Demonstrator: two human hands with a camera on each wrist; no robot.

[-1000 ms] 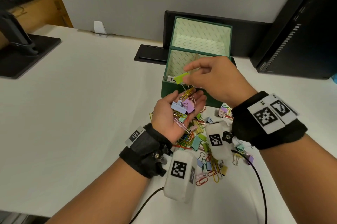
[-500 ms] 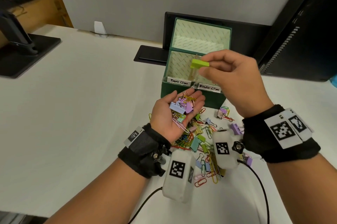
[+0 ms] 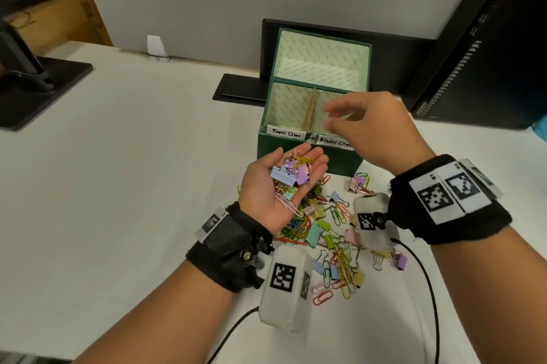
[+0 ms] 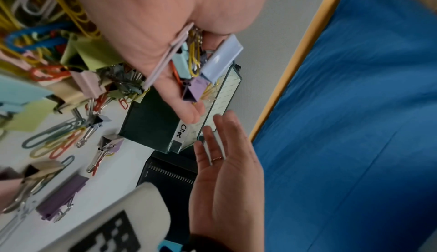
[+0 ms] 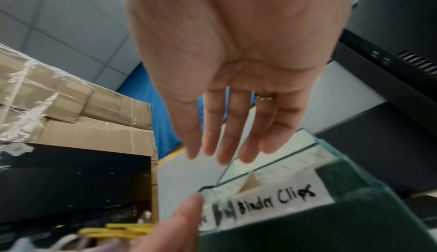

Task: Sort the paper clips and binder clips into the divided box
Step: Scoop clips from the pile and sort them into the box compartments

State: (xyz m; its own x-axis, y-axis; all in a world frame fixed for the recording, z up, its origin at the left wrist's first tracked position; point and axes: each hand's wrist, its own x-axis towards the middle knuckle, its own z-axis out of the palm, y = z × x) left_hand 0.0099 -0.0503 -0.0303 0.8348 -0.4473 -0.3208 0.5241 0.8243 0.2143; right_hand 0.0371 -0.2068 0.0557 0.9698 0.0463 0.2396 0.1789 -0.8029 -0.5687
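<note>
Cradling mixed clips palm-up in the unclenched left grip, just before the box, as ready stock for sorting, and spreading the empty right grip over what seems its binder-clip side.

The left hand lies cupped across the top of the frame, carrying a small heap: a pale blue binder clip, a purple binder clip, a teal binder clip, yellow paper clips and a long pink paper clip. Its fingertip overlaps the dark green box, whose white label reads "Clips". Just beside the box, the right hand is held with straight fingers, a ring on one. Scattered clips litter the white desk.
</note>
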